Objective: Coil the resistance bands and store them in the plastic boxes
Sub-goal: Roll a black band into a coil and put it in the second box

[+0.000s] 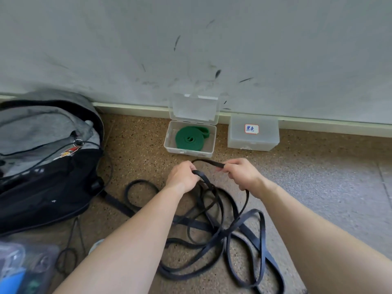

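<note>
A long black resistance band [220, 225] lies in loose tangled loops on the speckled floor. My left hand [182, 176] and my right hand [240, 172] each grip one short raised stretch of it, just in front of the boxes. An open clear plastic box [169, 143] by the wall holds a coiled green band [188, 138], its lid tilted up against the wall. To its right stands a closed frosted plastic box [253, 141] with a handwritten label.
A black and grey backpack [46, 166] lies open at the left, its strap and cords trailing toward the band. A clear pouch with small items [23, 266] sits at the bottom left. The wall and baseboard [131, 110] run behind the boxes.
</note>
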Tool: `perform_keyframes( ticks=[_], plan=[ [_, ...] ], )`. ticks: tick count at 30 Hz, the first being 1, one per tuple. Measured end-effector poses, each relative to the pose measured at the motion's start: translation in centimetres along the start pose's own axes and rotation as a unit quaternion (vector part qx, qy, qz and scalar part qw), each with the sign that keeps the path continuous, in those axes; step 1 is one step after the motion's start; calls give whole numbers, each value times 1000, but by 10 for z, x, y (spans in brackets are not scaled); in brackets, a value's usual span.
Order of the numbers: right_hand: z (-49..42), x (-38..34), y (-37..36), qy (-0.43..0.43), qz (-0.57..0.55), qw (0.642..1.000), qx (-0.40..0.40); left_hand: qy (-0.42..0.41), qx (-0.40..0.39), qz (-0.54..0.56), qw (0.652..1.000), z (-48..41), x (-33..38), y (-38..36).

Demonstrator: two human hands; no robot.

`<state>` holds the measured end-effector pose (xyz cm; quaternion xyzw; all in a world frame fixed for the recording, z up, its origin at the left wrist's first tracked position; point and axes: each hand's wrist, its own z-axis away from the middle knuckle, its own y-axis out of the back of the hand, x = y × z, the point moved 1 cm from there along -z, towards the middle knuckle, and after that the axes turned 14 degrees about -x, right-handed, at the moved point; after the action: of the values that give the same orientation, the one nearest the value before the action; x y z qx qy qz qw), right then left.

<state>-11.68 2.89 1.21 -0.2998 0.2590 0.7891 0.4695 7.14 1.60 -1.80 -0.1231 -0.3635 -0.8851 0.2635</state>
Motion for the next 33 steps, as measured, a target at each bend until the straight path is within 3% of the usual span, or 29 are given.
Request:
perform_keyframes(
  ticks=[7, 12, 17, 21, 25, 27, 29, 30, 31, 33],
  plan=[
    [45, -49, 29, 87, -138, 985, 54, -22, -26, 50, 998, 52, 19, 35],
    [100, -116, 36, 161, -197, 967, -4, -36, -67, -59, 995, 98, 45, 63],
    [162, -181, 31, 200, -136, 968, -69, -200, -99, 106, 969, 135, 79, 97],
    [197, -217, 28, 260, -142, 952, -76, -322, -202, 208, 901, 178, 109, 116],
    [228, -243, 13, 310, -209, 923, -91, -370, -145, 183, 899, 212, 143, 111],
    [238, -251, 11, 325, -99, 940, 14, -363, -110, 227, 897, 228, 156, 110],
    [245, -253, 16, 321, 54, 921, 212, -350, -107, 324, 872, 239, 164, 118],
    [247, -249, 19, 321, 51, 902, 284, -349, -109, 379, 850, 245, 167, 125],
    [247, -242, 21, 320, -5, 898, 303, -349, -116, 439, 820, 249, 169, 134],
    [245, -220, 24, 312, -139, 920, 193, -357, -139, 557, 736, 259, 175, 153]
  ],
)
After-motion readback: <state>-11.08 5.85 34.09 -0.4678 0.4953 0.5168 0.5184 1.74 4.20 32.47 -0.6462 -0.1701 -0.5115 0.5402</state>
